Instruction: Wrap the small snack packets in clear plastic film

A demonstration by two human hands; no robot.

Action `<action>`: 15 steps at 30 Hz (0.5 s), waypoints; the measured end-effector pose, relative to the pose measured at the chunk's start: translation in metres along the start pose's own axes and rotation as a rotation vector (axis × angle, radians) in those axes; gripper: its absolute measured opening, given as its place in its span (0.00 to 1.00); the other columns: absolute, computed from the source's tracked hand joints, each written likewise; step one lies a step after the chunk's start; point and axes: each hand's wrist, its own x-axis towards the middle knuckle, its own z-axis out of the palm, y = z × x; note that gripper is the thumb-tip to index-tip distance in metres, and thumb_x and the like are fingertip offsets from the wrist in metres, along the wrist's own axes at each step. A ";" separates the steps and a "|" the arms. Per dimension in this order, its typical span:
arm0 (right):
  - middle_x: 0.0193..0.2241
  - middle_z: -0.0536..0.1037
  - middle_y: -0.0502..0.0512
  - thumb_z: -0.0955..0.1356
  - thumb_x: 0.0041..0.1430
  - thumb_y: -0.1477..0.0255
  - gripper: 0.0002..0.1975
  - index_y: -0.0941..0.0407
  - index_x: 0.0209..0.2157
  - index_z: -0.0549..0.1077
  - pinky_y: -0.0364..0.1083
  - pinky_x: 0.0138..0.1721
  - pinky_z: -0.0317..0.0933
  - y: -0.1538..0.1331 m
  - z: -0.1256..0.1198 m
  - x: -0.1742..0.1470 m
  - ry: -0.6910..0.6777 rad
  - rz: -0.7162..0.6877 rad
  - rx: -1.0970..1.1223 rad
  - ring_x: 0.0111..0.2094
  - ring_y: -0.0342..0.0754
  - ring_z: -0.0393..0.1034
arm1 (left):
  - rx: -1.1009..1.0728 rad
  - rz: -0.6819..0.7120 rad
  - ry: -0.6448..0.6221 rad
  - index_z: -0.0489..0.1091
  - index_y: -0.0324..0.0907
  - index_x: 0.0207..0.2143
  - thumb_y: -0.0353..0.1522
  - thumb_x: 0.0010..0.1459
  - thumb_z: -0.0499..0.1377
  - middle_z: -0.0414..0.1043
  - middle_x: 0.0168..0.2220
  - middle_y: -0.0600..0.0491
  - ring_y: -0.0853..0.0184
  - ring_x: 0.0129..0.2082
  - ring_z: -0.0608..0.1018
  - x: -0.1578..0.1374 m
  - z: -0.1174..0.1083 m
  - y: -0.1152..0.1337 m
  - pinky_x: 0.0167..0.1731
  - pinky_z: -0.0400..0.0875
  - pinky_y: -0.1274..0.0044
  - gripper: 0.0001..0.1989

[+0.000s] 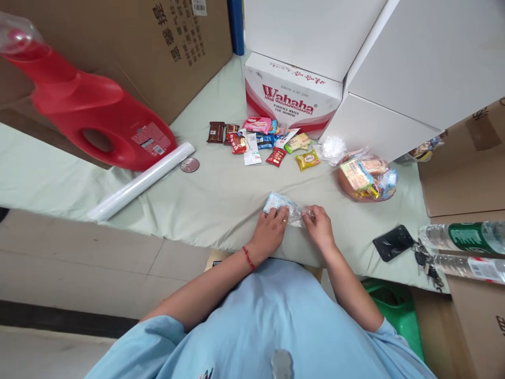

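Observation:
A small white and light-blue snack packet [276, 201] lies on the cloth-covered table in front of me, with crinkled clear plastic wrap [294, 215] at its right side. My left hand [269, 231] is closed over the near edge of the packet, fingers bent onto it; the thumb side is partly hidden. The clear plastic's right end sits pinched between the thumb and fingers of my right hand [319, 227]. Beyond the hands are several wrapped snacks, among them a yellow packet [307, 160] and a red packet [275, 157].
Right of my hands stands a bowl [347, 190] of wrapped snacks, beside a crumpled plastic ball [333, 150]. A black phone [393, 242], keys and water bottles [469, 237] lie farther right. Left are a plastic film roll [142, 181] and a red jug [98, 113]. Behind stands a Wahaha carton [290, 97].

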 end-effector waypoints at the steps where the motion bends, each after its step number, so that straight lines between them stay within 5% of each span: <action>1: 0.31 0.75 0.53 0.66 0.65 0.60 0.11 0.53 0.36 0.71 0.47 0.38 0.66 -0.008 -0.001 0.003 -0.035 0.030 0.065 0.32 0.50 0.69 | -0.015 0.003 0.007 0.58 0.38 0.72 0.26 0.71 0.45 0.67 0.64 0.39 0.54 0.53 0.72 0.000 0.001 0.000 0.43 0.67 0.63 0.28; 7: 0.26 0.75 0.48 0.65 0.64 0.65 0.06 0.52 0.35 0.70 0.45 0.34 0.59 -0.065 0.025 0.044 -0.203 -0.054 0.035 0.29 0.48 0.68 | -0.127 0.031 0.045 0.72 0.34 0.60 0.25 0.70 0.45 0.73 0.58 0.36 0.50 0.58 0.72 -0.001 0.008 0.003 0.54 0.66 0.58 0.23; 12: 0.32 0.77 0.53 0.63 0.62 0.70 0.04 0.52 0.34 0.69 0.46 0.39 0.60 -0.071 0.051 0.069 -0.250 -0.121 -0.126 0.35 0.50 0.69 | -0.365 0.069 0.102 0.69 0.36 0.62 0.26 0.65 0.51 0.69 0.63 0.37 0.53 0.58 0.73 -0.026 0.006 -0.010 0.56 0.68 0.61 0.24; 15: 0.35 0.77 0.56 0.62 0.65 0.68 0.06 0.52 0.36 0.69 0.47 0.42 0.61 -0.065 0.054 0.066 -0.234 -0.190 -0.155 0.38 0.52 0.69 | -0.480 -0.199 0.202 0.73 0.39 0.55 0.30 0.68 0.51 0.74 0.57 0.40 0.55 0.54 0.75 -0.031 0.002 -0.029 0.55 0.69 0.62 0.18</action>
